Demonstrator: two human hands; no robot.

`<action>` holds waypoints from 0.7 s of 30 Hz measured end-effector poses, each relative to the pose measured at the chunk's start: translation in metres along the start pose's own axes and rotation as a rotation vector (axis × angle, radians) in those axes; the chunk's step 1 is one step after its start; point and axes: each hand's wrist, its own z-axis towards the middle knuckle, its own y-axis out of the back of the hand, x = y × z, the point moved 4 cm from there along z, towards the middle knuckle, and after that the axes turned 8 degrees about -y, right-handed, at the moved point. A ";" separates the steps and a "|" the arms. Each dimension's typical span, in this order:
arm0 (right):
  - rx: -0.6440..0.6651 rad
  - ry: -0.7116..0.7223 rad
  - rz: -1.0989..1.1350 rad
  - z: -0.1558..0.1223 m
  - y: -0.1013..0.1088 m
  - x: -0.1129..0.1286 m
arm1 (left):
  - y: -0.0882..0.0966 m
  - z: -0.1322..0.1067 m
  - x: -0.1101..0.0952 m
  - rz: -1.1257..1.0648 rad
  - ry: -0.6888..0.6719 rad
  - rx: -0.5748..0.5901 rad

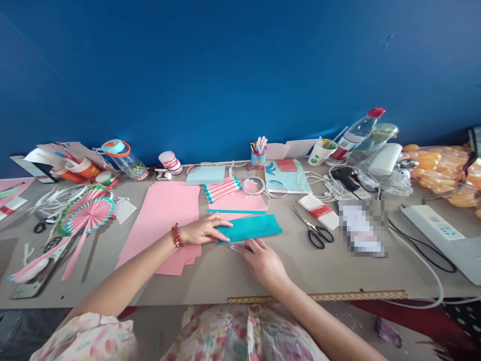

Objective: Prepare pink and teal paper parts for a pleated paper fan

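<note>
Left hand [203,230], fingers apart, touches the blue paper [253,227]; at the paper's near edge, the right hand [263,259] half-hides something small [233,247], its grip unclear.

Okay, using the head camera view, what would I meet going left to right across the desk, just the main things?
Pleated pink fan → pink paper sheets → left hand → teal paper → black-handled scissors → white power strip.

Matt teal paper [251,228] — glossy clear plastic bottle [355,134] — scissors [311,227] of metal and plastic
</note>
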 end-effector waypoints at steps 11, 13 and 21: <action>-0.007 0.037 0.007 0.002 0.002 0.004 | 0.000 -0.001 -0.002 0.025 -0.005 0.015; 0.002 0.042 0.011 0.003 0.001 0.006 | 0.000 -0.001 -0.002 0.010 -0.001 0.007; 0.026 0.049 0.000 0.004 0.003 0.007 | 0.000 0.000 -0.002 -0.014 0.018 -0.004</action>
